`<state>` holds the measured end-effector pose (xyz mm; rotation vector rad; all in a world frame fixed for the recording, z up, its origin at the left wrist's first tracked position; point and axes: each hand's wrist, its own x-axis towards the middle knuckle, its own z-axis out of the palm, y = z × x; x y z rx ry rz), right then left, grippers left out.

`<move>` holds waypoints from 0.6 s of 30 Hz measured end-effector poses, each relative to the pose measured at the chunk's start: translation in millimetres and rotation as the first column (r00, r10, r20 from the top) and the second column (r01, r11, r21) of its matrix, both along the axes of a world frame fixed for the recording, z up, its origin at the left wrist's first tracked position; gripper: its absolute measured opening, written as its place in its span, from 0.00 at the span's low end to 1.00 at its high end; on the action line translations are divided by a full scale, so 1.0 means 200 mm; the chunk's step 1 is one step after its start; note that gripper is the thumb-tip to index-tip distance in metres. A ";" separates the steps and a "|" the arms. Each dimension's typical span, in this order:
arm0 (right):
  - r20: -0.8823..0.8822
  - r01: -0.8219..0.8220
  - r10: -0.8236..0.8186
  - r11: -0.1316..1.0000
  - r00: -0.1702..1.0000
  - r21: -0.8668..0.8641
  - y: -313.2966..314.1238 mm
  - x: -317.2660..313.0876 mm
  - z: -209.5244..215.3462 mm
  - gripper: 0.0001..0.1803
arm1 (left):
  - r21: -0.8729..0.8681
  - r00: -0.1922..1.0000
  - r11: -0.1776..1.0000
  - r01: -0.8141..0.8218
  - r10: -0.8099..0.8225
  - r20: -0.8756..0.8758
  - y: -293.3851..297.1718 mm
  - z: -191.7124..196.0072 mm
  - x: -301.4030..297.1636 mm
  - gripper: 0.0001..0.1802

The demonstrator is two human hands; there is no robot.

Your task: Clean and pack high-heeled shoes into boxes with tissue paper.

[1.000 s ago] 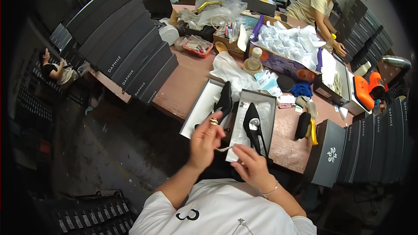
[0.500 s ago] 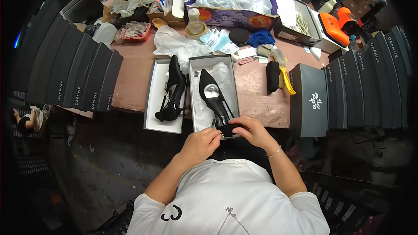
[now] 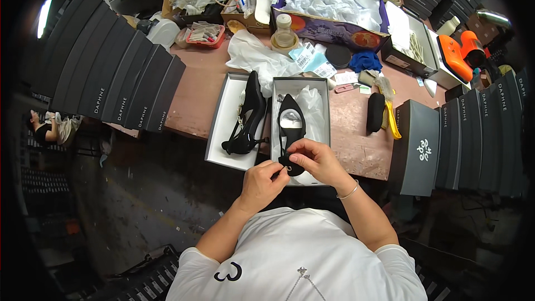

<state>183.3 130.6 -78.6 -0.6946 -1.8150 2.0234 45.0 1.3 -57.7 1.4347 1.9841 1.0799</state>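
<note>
A black pointed high-heeled shoe (image 3: 293, 132) with open straps lies toe-away in a grey box (image 3: 326, 122) lined with white tissue paper. Both my hands are at its near end. My left hand (image 3: 263, 185) is closed in a pinch at the heel part, beside a small gold-coloured piece (image 3: 288, 168). Thumb and fingers of my right hand (image 3: 316, 161) pinch around the heel strap, partly hiding it. To the left, the matching black shoe (image 3: 249, 112) rests on its side in the white-lined lid (image 3: 228, 159), a gold chain along its strap.
Stacks of dark shoeboxes flank the table, at left (image 3: 125, 78) and right (image 3: 473, 136). Behind are a purple carton (image 3: 334, 30) of crumpled paper, a glass jar (image 3: 284, 39) and labels. A black brush (image 3: 376, 112) and yellow-handled brush (image 3: 394, 122) lie right. Another person (image 3: 47, 129) sits far left.
The whole view has shifted and turned slightly. The shoe in the box has swung round to point more straight away from me, and the gold piece at its heel end now shows more clearly between my hands.
</note>
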 end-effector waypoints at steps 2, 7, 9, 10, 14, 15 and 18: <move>-0.002 0.002 -0.002 1.000 1.000 0.001 0.00 -0.01 0.00 0.09 | 0.001 0.999 1.000 -0.010 0.010 -0.038 -0.01 0.00 -0.01 0.06; -0.023 0.008 -0.008 1.000 1.000 0.014 0.00 -0.02 -0.01 0.08 | 0.008 0.998 1.000 -0.008 0.009 -0.055 -0.01 -0.02 0.00 0.06; -0.023 0.031 -0.031 0.999 0.999 -0.010 0.00 -0.01 0.01 0.08 | 0.031 1.000 1.000 0.006 -0.006 0.001 0.00 -0.02 0.00 0.05; -0.023 0.042 -0.042 0.999 0.999 -0.022 0.00 -0.01 0.01 0.08 | 0.039 0.999 0.999 0.018 -0.019 0.035 0.00 -0.02 0.00 0.05; 0.015 0.060 -0.061 0.997 0.998 0.045 -0.04 -0.01 -0.01 0.08 | 0.016 0.992 0.999 0.050 -0.052 0.114 0.00 0.00 0.03 0.05; 0.002 0.075 -0.075 0.996 0.997 0.049 -0.05 -0.01 -0.02 0.08 | 0.015 0.995 0.999 0.043 -0.044 0.095 0.00 -0.01 0.02 0.05; -0.025 0.069 -0.067 0.996 0.997 0.054 -0.06 -0.01 -0.03 0.08 | -0.001 0.998 0.999 0.038 -0.038 0.043 -0.01 -0.02 -0.02 0.05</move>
